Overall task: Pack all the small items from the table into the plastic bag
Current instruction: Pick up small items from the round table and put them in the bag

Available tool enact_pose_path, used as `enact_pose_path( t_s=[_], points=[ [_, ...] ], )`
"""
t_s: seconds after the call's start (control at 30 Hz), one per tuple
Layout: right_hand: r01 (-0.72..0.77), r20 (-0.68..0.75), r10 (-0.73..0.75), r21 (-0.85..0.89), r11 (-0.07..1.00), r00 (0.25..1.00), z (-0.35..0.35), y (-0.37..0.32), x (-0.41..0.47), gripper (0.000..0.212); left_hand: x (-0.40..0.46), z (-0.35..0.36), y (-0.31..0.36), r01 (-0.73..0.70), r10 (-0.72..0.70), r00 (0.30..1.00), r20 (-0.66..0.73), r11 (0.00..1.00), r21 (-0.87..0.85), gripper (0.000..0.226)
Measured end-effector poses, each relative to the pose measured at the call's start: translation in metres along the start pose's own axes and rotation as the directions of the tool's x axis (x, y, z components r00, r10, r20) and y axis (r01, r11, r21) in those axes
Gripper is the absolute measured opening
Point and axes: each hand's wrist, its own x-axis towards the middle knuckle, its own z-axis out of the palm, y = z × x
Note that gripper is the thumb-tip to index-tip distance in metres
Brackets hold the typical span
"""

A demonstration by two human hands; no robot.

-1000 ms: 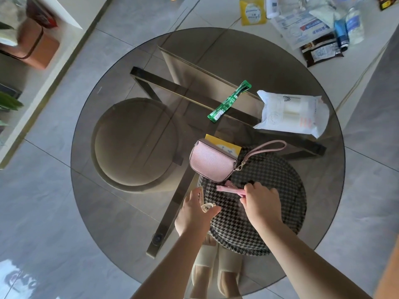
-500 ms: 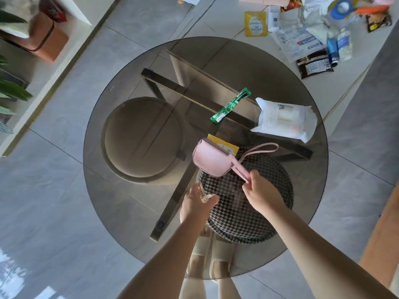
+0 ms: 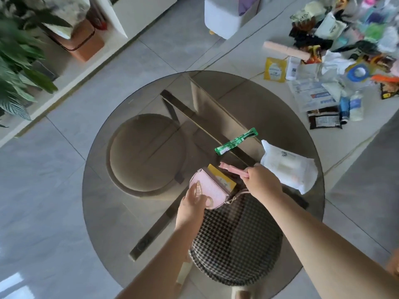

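**Pink stick lifted, left hand now on the pouch**

Right hand (image 3: 262, 182) clamped around the near end of a slim pink stick-like item (image 3: 232, 169), free end pointing away and to the left, clear of the glass table (image 3: 108, 212). A second ago pinched low against the glass at the near side of the pink pouch (image 3: 210, 186); since then raised and carried past the pouch to its far side.

Left hand (image 3: 191, 205) moved forward as well: earlier apart from the pouch at its near side, now resting on its near edge, fingers curled round a small translucent clip-like thing (image 3: 197, 189). Wrist strap (image 3: 239, 194), earlier looped out in plain sight, now mostly hidden beneath the right hand.

Probably means two small items in hand and ready for packing. No plastic bag to be made out anywhere; pouch mouth not visibly open, so destination unclear.

Yet to be packed: yellow packet (image 3: 223, 180) tucked under the pouch just left of the right hand, green stick sachet (image 3: 236, 141) beyond it, white soft pack (image 3: 289, 169) just to its right.

Writing: faint grey print on the white pack, a white label patch on the sachet's end, blue and red lettering on packets among the floor clutter (image 3: 313, 93), all too blurred to read. No brand legible.
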Motion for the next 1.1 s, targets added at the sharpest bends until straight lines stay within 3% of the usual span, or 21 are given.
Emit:
enact_pose_path(
  t_s=[0.1,0.2,0.33,0.5,0.6,0.77,0.93,0.97,1.03,1.1],
  points=[
    [0.124,-0.063,-0.133,-0.129,0.984,0.989,0.0,0.001,0.037,0.031,0.015,0.021,0.007,0.036,-0.053,0.996,-0.066,0.972,-0.232,0.043],
    [0.223,-0.066,-0.248,-0.266,0.938,0.966,0.008,0.006,0.068,0.054,0.026,0.041,0.01,0.089,-0.13,0.989,-0.072,0.906,-0.413,0.041],
    [0.193,-0.044,-0.219,-0.32,0.927,0.975,0.017,0.013,0.096,0.073,0.027,0.06,0.01,0.073,-0.125,0.989,-0.083,0.883,-0.464,0.042],
    [0.244,-0.043,-0.291,-0.433,0.868,0.956,0.022,0.016,0.101,0.051,0.023,0.064,0.001,0.061,-0.157,0.977,-0.142,0.851,-0.521,0.04],
    [0.32,0.028,-0.352,-0.49,0.811,0.935,0.021,0.01,0.088,0.032,0.013,0.063,0.005,0.079,-0.193,0.971,-0.138,0.812,-0.579,0.041],
    [0.332,-0.005,-0.34,-0.196,0.923,0.941,0.016,0.01,0.065,0.025,-0.008,0.059,0.01,0.072,-0.201,0.967,-0.155,0.803,-0.592,0.042],
    [0.15,0.131,-0.183,0.228,0.962,0.974,-0.014,0.01,0.013,0.038,-0.05,0.053,0.03,0.044,-0.166,0.977,-0.137,0.777,-0.627,0.036],
    [0.081,0.188,-0.159,0.368,0.926,0.969,-0.021,0.012,-0.001,0.036,-0.06,0.052,0.035,0.039,-0.157,0.979,-0.127,0.766,-0.642,0.033],
    [-0.099,0.32,-0.167,0.671,0.735,0.933,-0.036,0.019,-0.037,0.026,-0.08,0.05,0.045,0.03,-0.126,0.987,-0.104,0.762,-0.647,0.031],
    [-0.197,0.359,-0.201,0.809,0.554,0.912,-0.053,0.029,-0.075,0.016,-0.103,0.047,0.054,0.013,-0.074,0.995,-0.071,0.781,-0.625,0.026]
  ],
)
